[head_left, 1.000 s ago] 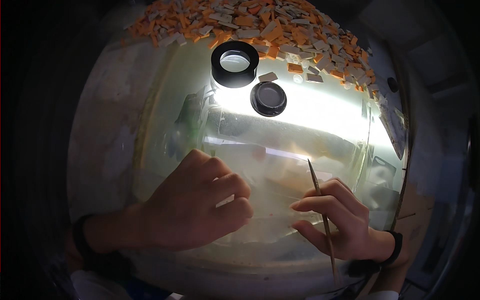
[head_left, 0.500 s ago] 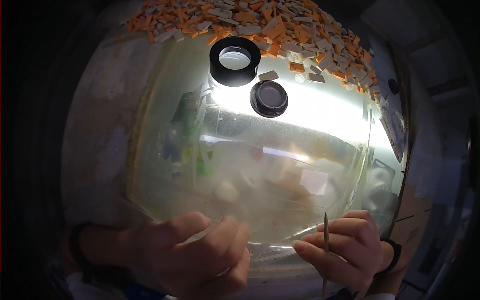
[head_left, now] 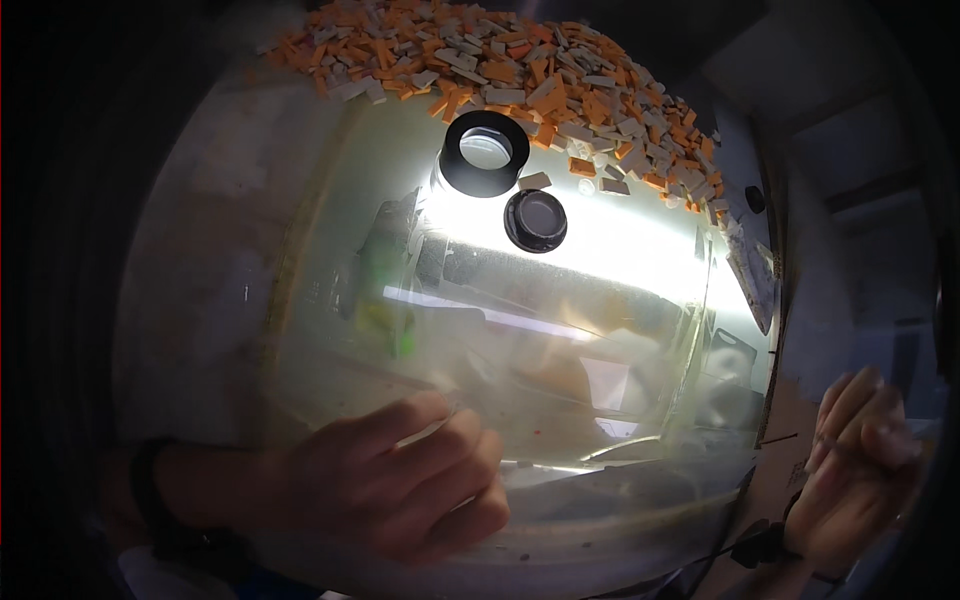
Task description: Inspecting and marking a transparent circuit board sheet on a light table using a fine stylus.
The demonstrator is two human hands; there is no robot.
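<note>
My left hand (head_left: 410, 480) is closed above the near edge of the glass-like worktop, its fingers curled and pressed together. Whatever is pinched in it is too small or hidden to name. Off past the right edge of the worktop, my right hand (head_left: 865, 465) is raised, with curled fingers softened by motion blur. The thin pointed tool seen in it earlier cannot be made out now. Toward the far side stand a black-rimmed magnifier loupe (head_left: 452, 160) and, beside it, a small round black eyepiece-like piece (head_left: 537, 220).
A heap of small orange and whitish blocks (head_left: 530, 75) covers the far edge. Bright light shines across the translucent worktop (head_left: 480, 350), with blurred coloured shapes showing through or reflected in it. Brown cardboard (head_left: 780, 430) lies along the right side.
My right hand has swung right and upward, away from the worktop, and its pointed tool no longer shows. The left hand stays nearly in place, still closed. The view has shifted slightly.
</note>
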